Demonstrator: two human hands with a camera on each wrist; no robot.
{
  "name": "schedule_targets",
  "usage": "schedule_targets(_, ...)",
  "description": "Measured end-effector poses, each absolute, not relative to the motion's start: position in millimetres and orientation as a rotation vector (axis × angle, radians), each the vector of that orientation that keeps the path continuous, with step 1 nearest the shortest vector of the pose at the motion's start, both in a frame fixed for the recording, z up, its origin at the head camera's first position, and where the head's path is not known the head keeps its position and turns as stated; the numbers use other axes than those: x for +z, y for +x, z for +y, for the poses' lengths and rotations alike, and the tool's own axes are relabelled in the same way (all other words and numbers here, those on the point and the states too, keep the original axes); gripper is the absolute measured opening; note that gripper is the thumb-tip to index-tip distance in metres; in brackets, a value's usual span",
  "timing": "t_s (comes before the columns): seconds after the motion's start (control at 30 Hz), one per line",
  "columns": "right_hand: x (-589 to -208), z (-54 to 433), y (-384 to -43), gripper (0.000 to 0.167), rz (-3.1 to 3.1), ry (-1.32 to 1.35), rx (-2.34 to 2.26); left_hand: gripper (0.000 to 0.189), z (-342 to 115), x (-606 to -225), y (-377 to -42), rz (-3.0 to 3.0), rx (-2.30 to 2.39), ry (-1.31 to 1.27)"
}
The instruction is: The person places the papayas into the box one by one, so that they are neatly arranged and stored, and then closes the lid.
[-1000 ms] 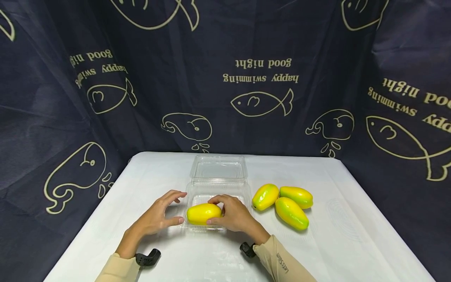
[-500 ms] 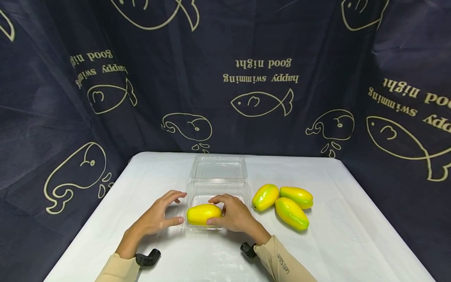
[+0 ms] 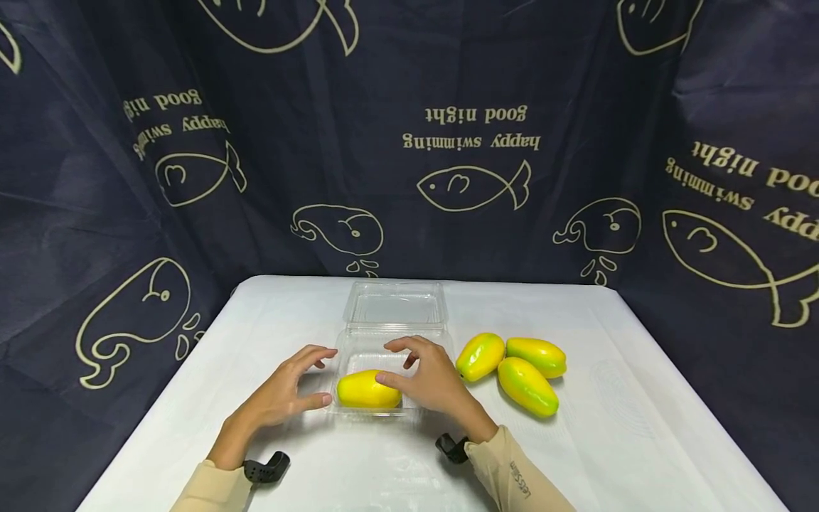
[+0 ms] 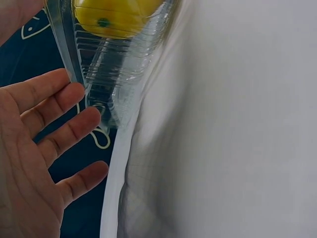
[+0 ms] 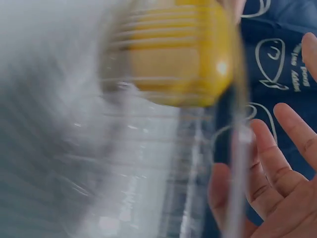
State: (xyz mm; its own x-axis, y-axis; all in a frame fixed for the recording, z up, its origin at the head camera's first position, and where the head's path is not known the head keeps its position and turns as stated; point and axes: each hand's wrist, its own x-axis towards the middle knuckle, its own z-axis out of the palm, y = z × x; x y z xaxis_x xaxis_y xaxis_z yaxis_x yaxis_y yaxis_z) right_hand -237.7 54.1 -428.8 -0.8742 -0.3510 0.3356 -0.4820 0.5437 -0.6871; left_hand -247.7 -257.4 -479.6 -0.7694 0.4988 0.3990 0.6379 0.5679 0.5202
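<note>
A glossy yellow papaya (image 3: 361, 390) lies lengthwise near the front of the hinged clear plastic container (image 3: 340, 355), whose lid (image 3: 395, 304) is folded back. My right hand (image 3: 438, 380) hovers over the container's right side with spread, bent fingers; its thumb overlaps the fruit in the head view. In the right wrist view the fingers (image 5: 277, 173) stand apart from the papaya (image 5: 198, 54), behind the container wall. My left hand (image 3: 284, 387) curves loosely beside the container's left edge. Its fingertips (image 4: 74, 91) come right up to the rim in the left wrist view.
Three more yellow-green papayas sit grouped right of the container: one on the left (image 3: 481, 357), one behind (image 3: 537, 357) and one in front (image 3: 528, 387). A white cloth covers the table (image 3: 614, 441). Dark printed fabric (image 3: 409, 242) hangs around its back and sides.
My right hand has let go of the papaya, its fingers opening and rising up and back. The papaya stays in the container. The left hand keeps its place.
</note>
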Motion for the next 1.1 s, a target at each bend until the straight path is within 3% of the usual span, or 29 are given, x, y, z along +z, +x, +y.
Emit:
schedule_targets(0.43, -403.3, 75.7, -231.0, 0.045, -2.469, 0.642, 1.329, 0.071, -256.5, -480.6, -248.2, -2.583, -0.981, -0.969)
schedule_targets(1.1, -400.7, 114.9, -213.6, 0.05, -2.371, 0.482, 1.227, 0.071, -256.5, -479.1, -248.5, -2.58, -0.966, -0.985)
